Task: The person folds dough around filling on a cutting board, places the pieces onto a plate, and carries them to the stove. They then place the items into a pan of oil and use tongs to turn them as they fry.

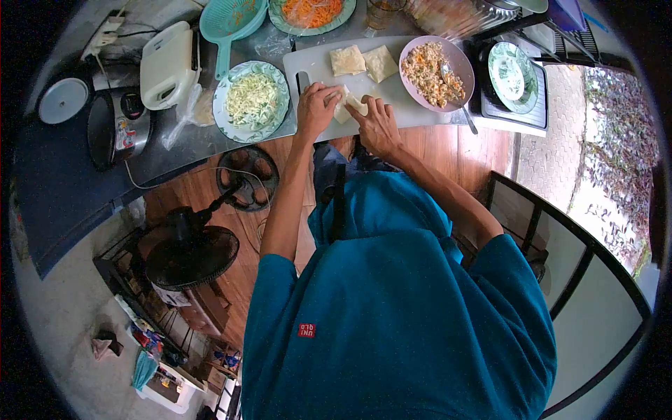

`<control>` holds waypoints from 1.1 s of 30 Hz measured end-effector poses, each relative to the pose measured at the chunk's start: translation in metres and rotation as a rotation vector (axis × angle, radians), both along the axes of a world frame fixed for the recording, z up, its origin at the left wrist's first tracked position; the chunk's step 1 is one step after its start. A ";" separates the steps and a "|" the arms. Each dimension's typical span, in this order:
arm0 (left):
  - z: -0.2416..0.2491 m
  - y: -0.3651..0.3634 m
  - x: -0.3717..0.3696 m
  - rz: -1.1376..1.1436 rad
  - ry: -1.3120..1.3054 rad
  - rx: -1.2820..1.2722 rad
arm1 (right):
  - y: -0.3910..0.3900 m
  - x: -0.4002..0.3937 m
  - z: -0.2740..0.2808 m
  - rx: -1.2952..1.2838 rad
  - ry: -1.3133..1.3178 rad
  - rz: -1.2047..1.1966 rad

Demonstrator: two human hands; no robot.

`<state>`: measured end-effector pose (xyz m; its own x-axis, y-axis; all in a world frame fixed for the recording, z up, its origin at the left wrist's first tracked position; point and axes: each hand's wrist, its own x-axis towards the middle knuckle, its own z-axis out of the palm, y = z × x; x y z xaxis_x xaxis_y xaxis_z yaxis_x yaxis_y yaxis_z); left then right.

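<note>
On the white cutting board [308,63] lies a pale, thin pastry wrapper [342,112], partly folded, between my two hands. My left hand [318,108] presses its fingertips together on the wrapper's left edge. From the right, my right hand [379,127] pinches a raised flap of the same wrapper. Two square folded parcels, a left one [347,61] and a right one [379,64], rest at the board's far side. A pink bowl [411,89] of chopped filling stands at the board's right, a spoon [471,120] leaning out over its rim.
Left of the board sits a plate [222,120] of shredded cabbage. Behind are a green colander [210,21] and a plate of shredded carrot [308,12]. A white sandwich maker [166,66] stands farther left; a patterned plate [526,91] lies right. A fan [189,255] is below.
</note>
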<state>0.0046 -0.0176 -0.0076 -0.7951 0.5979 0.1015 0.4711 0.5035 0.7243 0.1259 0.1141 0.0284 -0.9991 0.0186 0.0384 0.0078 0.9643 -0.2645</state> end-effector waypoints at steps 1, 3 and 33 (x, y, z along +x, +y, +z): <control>0.001 -0.001 0.001 0.002 -0.003 -0.007 | 0.001 0.001 0.001 0.001 0.001 0.000; 0.001 -0.001 0.001 0.005 -0.006 -0.013 | 0.004 0.003 0.003 -0.036 0.010 0.009; 0.000 0.002 -0.007 -0.047 -0.013 -0.062 | -0.008 0.016 -0.013 -0.008 -0.031 0.147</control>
<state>-0.0024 -0.0158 -0.0081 -0.7669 0.6396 0.0531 0.4860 0.5247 0.6989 0.1423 0.1056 0.0151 -0.9918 -0.1275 0.0075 -0.1247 0.9536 -0.2741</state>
